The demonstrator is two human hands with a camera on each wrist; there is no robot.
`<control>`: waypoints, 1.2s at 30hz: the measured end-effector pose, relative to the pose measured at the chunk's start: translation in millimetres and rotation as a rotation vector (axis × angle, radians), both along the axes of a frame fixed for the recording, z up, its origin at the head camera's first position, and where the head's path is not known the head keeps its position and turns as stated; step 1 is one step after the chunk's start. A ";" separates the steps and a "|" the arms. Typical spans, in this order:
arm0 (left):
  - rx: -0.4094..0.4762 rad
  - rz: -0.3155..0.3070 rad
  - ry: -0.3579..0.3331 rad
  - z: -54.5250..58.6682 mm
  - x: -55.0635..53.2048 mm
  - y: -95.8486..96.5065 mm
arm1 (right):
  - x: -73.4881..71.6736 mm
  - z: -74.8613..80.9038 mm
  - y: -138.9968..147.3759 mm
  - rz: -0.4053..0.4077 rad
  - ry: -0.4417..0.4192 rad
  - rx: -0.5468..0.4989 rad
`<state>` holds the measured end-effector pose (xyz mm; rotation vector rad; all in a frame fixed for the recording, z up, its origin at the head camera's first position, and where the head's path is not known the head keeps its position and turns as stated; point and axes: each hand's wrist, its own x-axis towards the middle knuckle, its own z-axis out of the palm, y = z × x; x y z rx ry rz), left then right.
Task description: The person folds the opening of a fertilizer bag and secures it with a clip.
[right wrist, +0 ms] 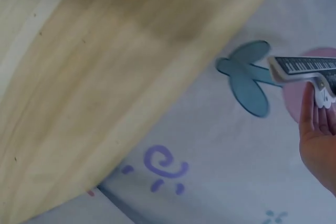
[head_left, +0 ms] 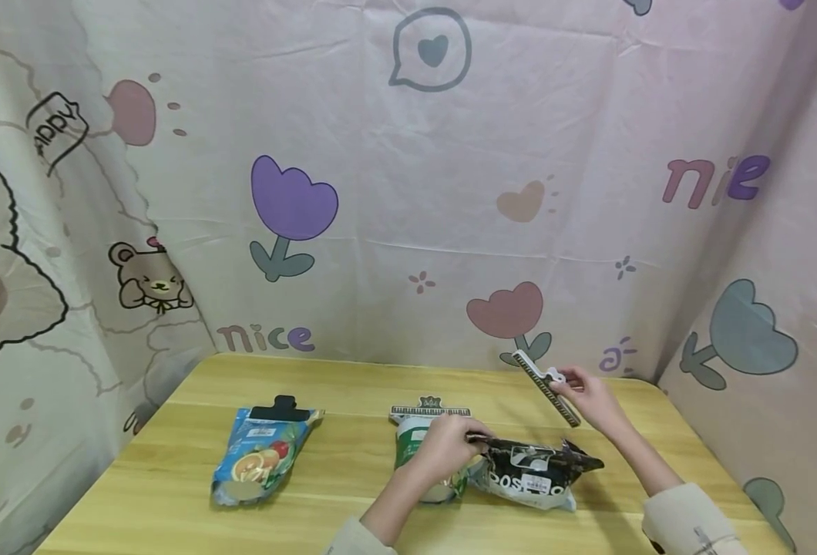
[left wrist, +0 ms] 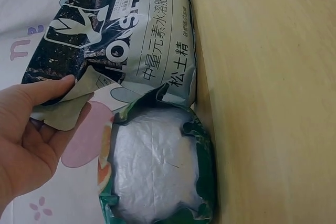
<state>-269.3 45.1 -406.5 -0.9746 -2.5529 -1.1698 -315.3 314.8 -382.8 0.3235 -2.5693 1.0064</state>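
Note:
My left hand [head_left: 448, 445] pinches the top corner of a black and white fertilizer bag [head_left: 529, 472] that stands on the table; in the left wrist view the thumb lies over the bag's edge. A long clip [head_left: 546, 389] with a piano-key pattern is held up by its handle in my right hand [head_left: 592, 401], above and behind the bag's right end. The right wrist view shows that clip [right wrist: 304, 66] at its right edge, with fingers under the handle. Partly behind my left hand is a green bag [head_left: 408, 441], with a similar piano-key clip [head_left: 431, 412] across its top.
To the left lies a blue bag [head_left: 256, 466] with fruit pictures, a black clip [head_left: 280, 411] on its top. All of it rests on a light wooden table [head_left: 152, 493]. A printed curtain [head_left: 381, 193] hangs behind and at both sides.

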 end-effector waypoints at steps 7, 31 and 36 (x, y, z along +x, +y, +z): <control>0.072 -0.004 -0.085 -1.7 -1.1 0.0 | 30.8 29.2 0.7 -0.027 0.091 -0.087; 0.063 0.009 -0.104 -1.1 0.5 -0.5 | 118.6 45.2 -32.2 0.021 0.170 -0.295; 0.066 0.009 -0.119 -0.6 -0.2 -0.6 | 123.5 38.4 -37.4 0.032 0.267 -0.342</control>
